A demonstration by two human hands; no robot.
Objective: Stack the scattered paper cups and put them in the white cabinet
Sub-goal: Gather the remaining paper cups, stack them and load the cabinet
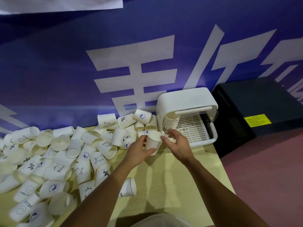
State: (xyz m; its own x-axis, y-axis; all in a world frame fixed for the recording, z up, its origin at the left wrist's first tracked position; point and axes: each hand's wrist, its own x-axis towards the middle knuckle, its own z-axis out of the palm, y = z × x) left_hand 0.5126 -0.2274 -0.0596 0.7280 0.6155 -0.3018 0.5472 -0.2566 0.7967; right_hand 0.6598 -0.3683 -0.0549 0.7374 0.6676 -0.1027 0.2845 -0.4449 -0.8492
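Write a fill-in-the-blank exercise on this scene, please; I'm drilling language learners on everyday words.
1. The ____ hand grips a paper cup, mouth up.
2. The cabinet has its door ____, with a stack of cups inside.
3. The loose cups lie scattered on a yellowish ____.
4. The box beside the cabinet is ____, with a yellow label.
Missing words: left; open; table; black.
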